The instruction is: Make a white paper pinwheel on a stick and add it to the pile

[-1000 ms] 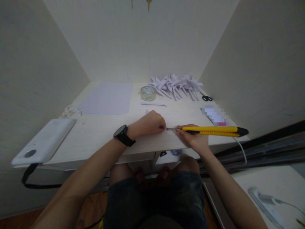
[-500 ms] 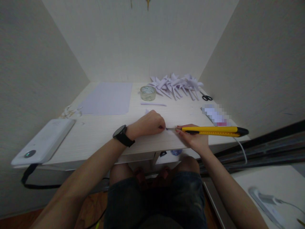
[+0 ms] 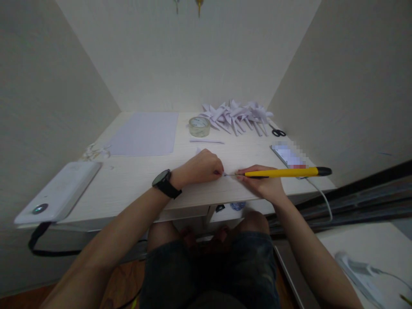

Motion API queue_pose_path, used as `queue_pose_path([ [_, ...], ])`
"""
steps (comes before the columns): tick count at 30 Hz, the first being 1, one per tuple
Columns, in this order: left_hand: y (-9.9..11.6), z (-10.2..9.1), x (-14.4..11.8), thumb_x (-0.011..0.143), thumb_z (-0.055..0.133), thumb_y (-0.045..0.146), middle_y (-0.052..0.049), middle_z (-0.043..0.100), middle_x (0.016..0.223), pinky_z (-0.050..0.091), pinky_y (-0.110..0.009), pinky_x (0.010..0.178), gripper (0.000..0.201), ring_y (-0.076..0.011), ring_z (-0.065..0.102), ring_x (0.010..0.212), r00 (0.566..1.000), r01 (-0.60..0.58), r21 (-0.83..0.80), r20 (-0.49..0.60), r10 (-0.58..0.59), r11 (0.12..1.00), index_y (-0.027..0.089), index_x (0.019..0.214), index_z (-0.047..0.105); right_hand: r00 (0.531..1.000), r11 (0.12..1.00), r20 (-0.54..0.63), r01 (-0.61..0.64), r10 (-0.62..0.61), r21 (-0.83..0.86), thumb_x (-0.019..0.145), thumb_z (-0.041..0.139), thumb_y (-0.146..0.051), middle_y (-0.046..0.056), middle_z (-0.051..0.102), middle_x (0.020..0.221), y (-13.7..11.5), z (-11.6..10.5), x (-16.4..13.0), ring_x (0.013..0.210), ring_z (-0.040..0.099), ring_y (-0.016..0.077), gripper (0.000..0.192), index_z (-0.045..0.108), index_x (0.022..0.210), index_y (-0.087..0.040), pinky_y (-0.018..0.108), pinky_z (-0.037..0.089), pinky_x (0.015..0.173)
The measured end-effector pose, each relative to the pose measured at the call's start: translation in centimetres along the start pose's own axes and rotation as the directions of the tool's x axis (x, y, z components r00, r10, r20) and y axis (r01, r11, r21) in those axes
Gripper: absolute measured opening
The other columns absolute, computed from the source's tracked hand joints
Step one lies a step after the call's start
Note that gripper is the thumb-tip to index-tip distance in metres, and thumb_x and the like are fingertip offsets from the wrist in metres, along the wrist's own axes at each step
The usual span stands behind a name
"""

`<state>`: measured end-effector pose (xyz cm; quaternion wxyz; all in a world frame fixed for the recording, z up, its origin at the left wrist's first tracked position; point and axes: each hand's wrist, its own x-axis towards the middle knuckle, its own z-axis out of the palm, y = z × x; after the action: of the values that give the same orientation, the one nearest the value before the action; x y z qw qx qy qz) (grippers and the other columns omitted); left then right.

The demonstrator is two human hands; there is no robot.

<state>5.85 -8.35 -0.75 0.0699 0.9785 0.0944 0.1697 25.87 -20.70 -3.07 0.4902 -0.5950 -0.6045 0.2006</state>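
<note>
This looks like a room at home: a long white wooden desk (image 3: 128, 182) between plain pale walls (image 3: 193, 64), above a brown wooden floor (image 3: 124, 274)

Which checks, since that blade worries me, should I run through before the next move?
1. Utility knife gripped by the right hand: ok.
2. Left hand well away from the blade: not ok; the tip points at its curled fingers, very close.
3. What the left hand pinches: cannot tell; its fingers hide it.
4. Clear packing tape roll out of the blade's line: ok, beyond the hands.
5. White cable free of the knife handle: cannot tell; they nearly overlap in view.
</note>
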Motion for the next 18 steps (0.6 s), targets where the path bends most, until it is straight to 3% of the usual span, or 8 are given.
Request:
queue_pose_path([
  [3,-0.1,0.1,0.0,0.077,0.059,0.012,-0.003,0.077,0.084,0.049,-0.029,0.079,0.020,-0.0154,0.070,0.075,0.999,-0.031,0.007,0.036,0.031,0.999,0.021,0.077,0.077,1.000,1.000,0.013,-0.008,0.008,0.026,0.069,0.079,-0.045,0.008,0.077,0.079,-0.2,-0.1,0.4,0.074,0.071,0.0247,0.025,0.076,0.073,-0.021,0.036,0.058,0.070],
  [9,0.0,0.1,0.0,0.079,0.058,0.012,-0.005,0.077,0.084,0.049,-0.030,0.078,0.021,-0.0166,0.070,0.078,1.000,0.016,0.035,-0.016,-0.015,0.999,0.019,0.078,0.077,0.965,0.998,-0.256,-0.056,0.060,0.024,0.071,0.076,-0.046,0.007,0.075,0.082,-0.3,2.2,-0.8,0.081,0.070,0.0249,0.026,0.072,0.076,-0.021,0.041,0.057,0.083],
  [13,0.1,0.1,0.0,0.080,0.056,0.013,-0.004,0.077,0.083,0.047,-0.030,0.078,0.021,-0.0159,0.069,0.077,1.000,0.006,0.049,-0.015,-0.005,0.999,0.020,0.077,0.076,0.949,0.999,-0.314,-0.033,0.033,0.006,0.073,0.075,-0.042,0.006,0.076,0.089,-0.8,2.9,-1.8,0.088,0.071,0.0248,0.024,0.073,0.084,-0.022,0.042,0.056,0.091],
  [15,0.2,0.1,0.0,0.081,0.056,0.014,-0.004,0.077,0.083,0.046,-0.031,0.080,0.021,-0.0157,0.069,0.077,1.000,0.006,0.053,-0.019,-0.005,0.999,0.021,0.077,0.076,0.958,0.999,-0.287,-0.030,0.025,-0.014,0.075,0.074,-0.040,0.005,0.077,0.088,-1.1,2.6,-1.9,0.087,0.071,0.0244,0.019,0.074,0.082,-0.023,0.041,0.056,0.090],
  [18,0.3,0.0,-0.1,0.082,0.056,0.015,-0.003,0.077,0.085,0.044,-0.035,0.087,0.021,-0.0161,0.068,0.079,1.000,0.018,0.058,-0.013,-0.018,0.998,0.022,0.078,0.076,0.990,0.999,-0.139,-0.013,0.008,-0.033,0.076,0.074,-0.037,0.004,0.078,0.084,-1.3,1.5,-1.6,0.082,0.072,0.0238,0.013,0.077,0.077,-0.024,0.037,0.059,0.081],
])
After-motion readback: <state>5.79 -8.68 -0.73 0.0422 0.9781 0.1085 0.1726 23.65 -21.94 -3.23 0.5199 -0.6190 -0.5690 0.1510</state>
